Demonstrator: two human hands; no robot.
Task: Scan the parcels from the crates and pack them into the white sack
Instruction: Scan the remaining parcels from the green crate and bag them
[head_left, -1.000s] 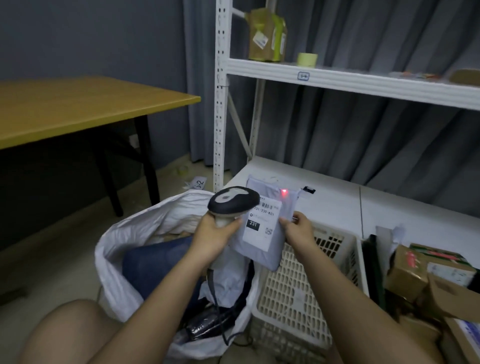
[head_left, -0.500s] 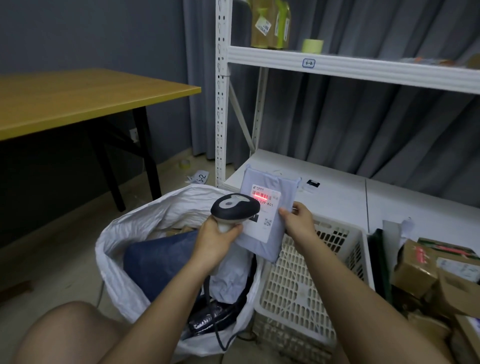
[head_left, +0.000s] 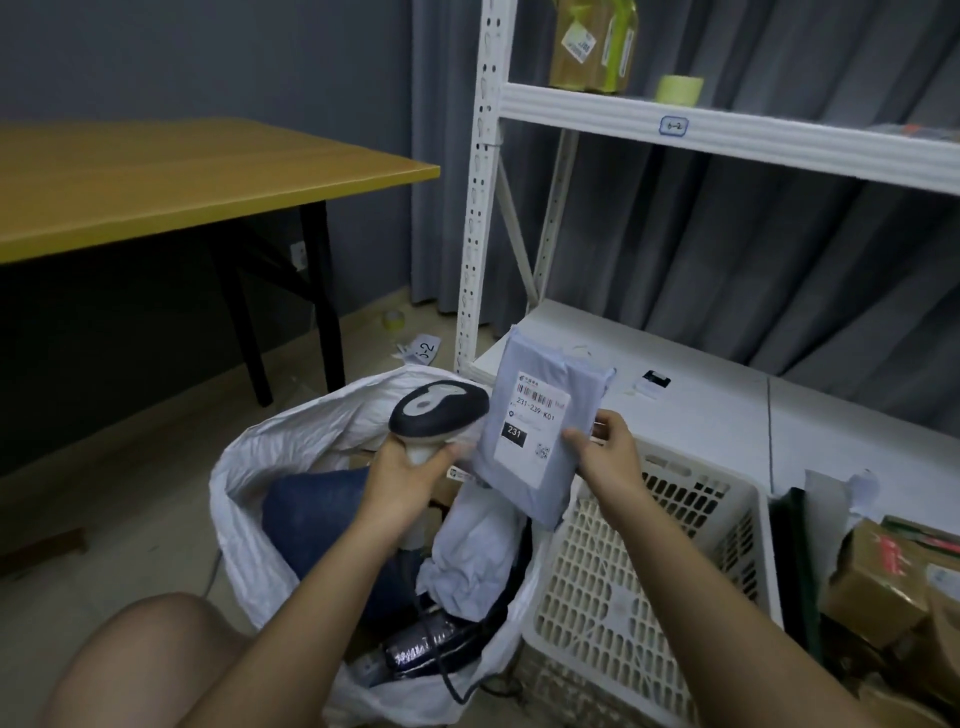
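On the left I see the white sack (head_left: 291, 467) gaping on the floor, already holding parcels. My left hand (head_left: 410, 470) has its fingers wrapped round the scanner (head_left: 439, 413), aimed at the grey parcel (head_left: 540, 431), which my right hand (head_left: 605, 460) pinches by its edge above the white crate (head_left: 649, 561). I'd worry the thin pinch lets the limp bag sag or twist, spoiling the read, or that it drops outside the sack.

arms: both bare, no sleeves in view | wrists: no watch, no gloves | knee (head_left: 150, 660): bare
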